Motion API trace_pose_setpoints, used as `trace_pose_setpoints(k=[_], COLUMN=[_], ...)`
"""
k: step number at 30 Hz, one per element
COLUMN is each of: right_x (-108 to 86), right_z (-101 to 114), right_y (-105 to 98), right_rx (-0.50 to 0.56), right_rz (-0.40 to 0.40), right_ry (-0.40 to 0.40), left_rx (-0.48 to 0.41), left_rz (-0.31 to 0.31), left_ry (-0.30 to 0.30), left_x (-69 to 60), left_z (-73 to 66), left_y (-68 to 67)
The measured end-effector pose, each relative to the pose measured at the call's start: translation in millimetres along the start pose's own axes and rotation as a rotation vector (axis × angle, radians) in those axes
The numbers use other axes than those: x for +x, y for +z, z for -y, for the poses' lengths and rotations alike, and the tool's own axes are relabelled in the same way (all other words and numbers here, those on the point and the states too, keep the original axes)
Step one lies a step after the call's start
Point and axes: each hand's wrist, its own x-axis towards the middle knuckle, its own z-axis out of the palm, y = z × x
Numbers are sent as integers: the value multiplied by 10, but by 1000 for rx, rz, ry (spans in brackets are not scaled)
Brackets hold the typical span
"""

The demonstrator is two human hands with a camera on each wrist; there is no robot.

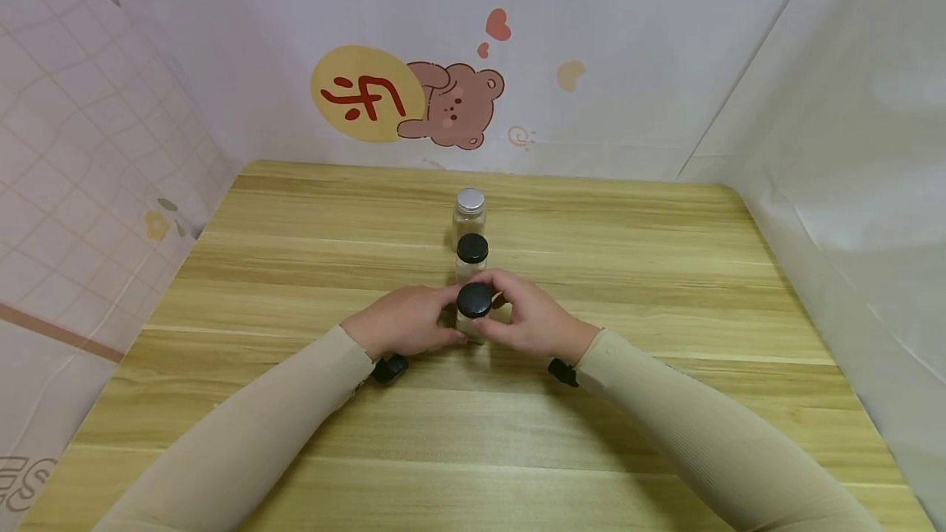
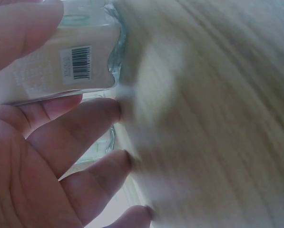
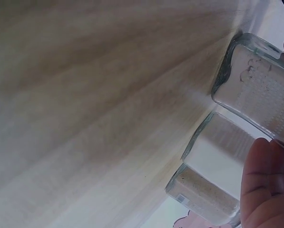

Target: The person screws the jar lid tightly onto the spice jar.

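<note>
A square glass jar with a black lid (image 1: 475,300) stands nearest to me, full of pale powder. My left hand (image 1: 405,320) holds its left side between thumb and forefinger, the other fingers spread loosely near the table. From the right, my right hand (image 1: 535,320) grips the same jar with thumb and fingers. A barcode label (image 2: 79,63) shows on it in the left wrist view. Just behind stands a second black-lidded jar (image 1: 472,249) with whitish contents (image 3: 220,149). Farthest back is a silver-lidded jar (image 1: 470,220) with a beige, speckled filling (image 3: 203,192). All three line up front to back.
The jars stand on a wood-grain table (image 1: 628,269). White printed cloth with a cartoon bear (image 1: 458,109) hangs behind its far edge, and more cloth (image 1: 842,187) closes off both sides. Dark wrist devices (image 1: 389,369) sit beneath my wrists.
</note>
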Motion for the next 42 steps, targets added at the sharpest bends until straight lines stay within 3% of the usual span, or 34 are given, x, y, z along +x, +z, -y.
trace_pose_setpoints(k=[8, 18, 42], right_x=[-2, 2, -6], right_z=[-21, 7, 14], right_y=[6, -3, -3], right_rx=[2, 11, 3], right_rz=[-2, -1, 4], right_ry=[-38, -6, -19], left_rx=[-2, 3, -2], left_rz=[-1, -3, 1], left_ry=[-2, -7, -6], left_x=[-5, -7, -8], left_z=[6, -1, -4], left_y=[3, 2, -1])
